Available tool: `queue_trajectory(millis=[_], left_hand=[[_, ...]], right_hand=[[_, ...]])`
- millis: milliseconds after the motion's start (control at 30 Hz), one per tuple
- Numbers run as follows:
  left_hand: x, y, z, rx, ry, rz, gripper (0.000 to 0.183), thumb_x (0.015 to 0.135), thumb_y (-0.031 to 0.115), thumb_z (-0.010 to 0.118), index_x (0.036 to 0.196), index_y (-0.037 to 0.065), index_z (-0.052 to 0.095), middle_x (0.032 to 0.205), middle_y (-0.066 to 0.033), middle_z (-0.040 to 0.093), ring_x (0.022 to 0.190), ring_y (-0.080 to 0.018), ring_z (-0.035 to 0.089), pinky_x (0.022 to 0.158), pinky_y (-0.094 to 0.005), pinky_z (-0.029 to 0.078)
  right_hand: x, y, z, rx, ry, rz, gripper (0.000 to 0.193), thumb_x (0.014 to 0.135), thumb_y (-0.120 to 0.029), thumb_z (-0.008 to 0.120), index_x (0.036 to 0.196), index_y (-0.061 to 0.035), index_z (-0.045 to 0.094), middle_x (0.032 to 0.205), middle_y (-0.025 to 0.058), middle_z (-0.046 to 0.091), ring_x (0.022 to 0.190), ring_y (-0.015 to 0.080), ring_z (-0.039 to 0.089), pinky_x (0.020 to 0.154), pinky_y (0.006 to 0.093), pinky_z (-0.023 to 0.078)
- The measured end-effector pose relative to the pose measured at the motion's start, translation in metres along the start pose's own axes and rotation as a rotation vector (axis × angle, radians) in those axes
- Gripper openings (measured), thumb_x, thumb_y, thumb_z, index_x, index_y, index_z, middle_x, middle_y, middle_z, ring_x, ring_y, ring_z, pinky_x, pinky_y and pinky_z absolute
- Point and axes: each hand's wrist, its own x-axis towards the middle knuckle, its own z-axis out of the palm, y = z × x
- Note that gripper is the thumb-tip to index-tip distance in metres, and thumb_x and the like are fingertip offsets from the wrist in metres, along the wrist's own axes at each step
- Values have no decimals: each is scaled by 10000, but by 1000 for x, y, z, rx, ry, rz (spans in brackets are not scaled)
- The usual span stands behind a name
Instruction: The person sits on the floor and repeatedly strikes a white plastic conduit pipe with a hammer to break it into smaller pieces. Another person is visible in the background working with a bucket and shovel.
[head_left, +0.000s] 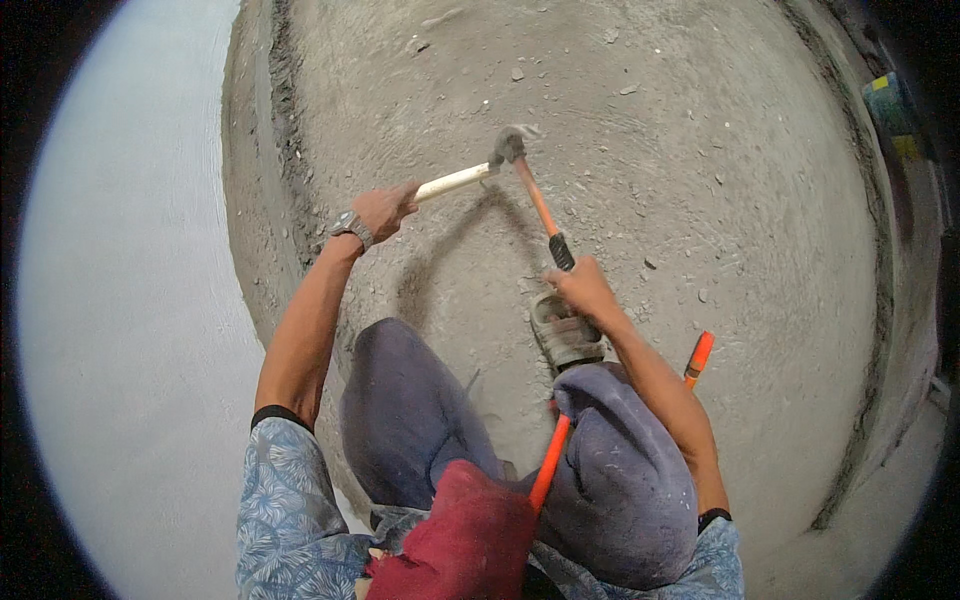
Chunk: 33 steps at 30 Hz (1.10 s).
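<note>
My left hand (385, 212), with a watch on its wrist, is closed around a cream-white pipe-like rod (452, 183). My right hand (585, 287) grips a hammer (538, 200) with an orange shaft and a black grip. The dark, slightly blurred hammer head (510, 146) is right at the far end of the rod, over the rough grey floor. Whether the two touch, and whether the dark part there also belongs to the rod, I cannot tell.
Rubble bits lie scattered over the dusty floor (640, 160). A smooth pale wall (130, 300) stands at left. Below my right hand is my sandal (565, 330). An orange bar (549, 465) shows between my legs; another orange-ended piece (701, 352) is beside my right forearm. Red cloth (460, 530) hangs at my lap.
</note>
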Motion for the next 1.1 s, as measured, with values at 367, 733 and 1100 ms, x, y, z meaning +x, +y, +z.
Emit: queue_trajectory(millis=[367, 733, 1100], left_hand=[[0, -11, 6, 28, 42, 40, 421, 921, 326, 535, 1324, 240, 451, 866, -160, 654, 738, -328, 630, 628, -449, 460], [-22, 0, 1, -14, 1, -30, 355, 934, 310, 507, 1271, 203, 490, 879, -145, 650, 769, -318, 627, 642, -452, 457], [-15, -16, 27, -108, 2, 1, 465, 928, 370, 511, 1349, 192, 426, 1015, -206, 642, 877, -380, 625, 736, -471, 470]], right_hand=[[-20, -27, 6, 274, 219, -294, 373, 777, -263, 661, 604, 46, 543, 510, 130, 514, 493, 190, 530, 485, 386, 408], [-35, -57, -34, 250, 183, -334, 364, 757, -264, 654, 615, 45, 525, 501, 152, 499, 463, 245, 513, 486, 406, 402], [-18, -25, -26, 53, -7, -24, 325, 729, -243, 687, 668, 63, 594, 574, 195, 593, 564, 300, 640, 535, 415, 470]])
